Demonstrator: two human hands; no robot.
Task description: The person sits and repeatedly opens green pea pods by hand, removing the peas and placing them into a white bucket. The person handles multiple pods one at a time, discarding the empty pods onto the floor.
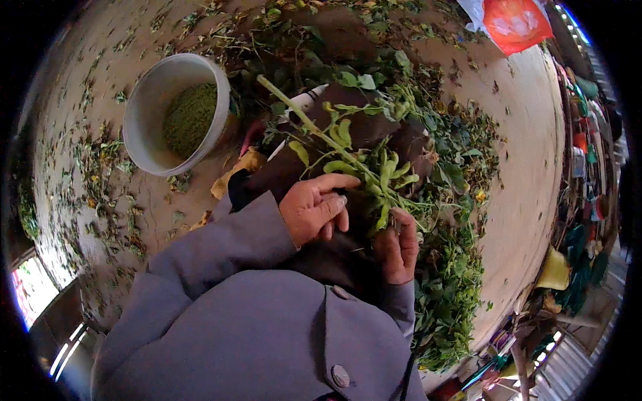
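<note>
A cut soybean stalk (338, 148) with plump green pods (387, 173) slants across my dark-clothed lap. My left hand (316, 208) is beside the stalk's middle, its index finger stretched out to the pods and its thumb apart from that finger. At the leafy lower-right end, my right hand (398, 245) has its fingers bent around part of the stalk. The right fingertips are partly hidden by pods and shadow.
A whitish plastic bucket (135, 120) holding a green heap (190, 120) stands at upper left. Cut leafy plants (446, 295) are piled on my right. Fallen leaves litter the concrete floor (521, 125). A red-and-white plastic bag (516, 25) lies at top right; assorted household things line the right edge.
</note>
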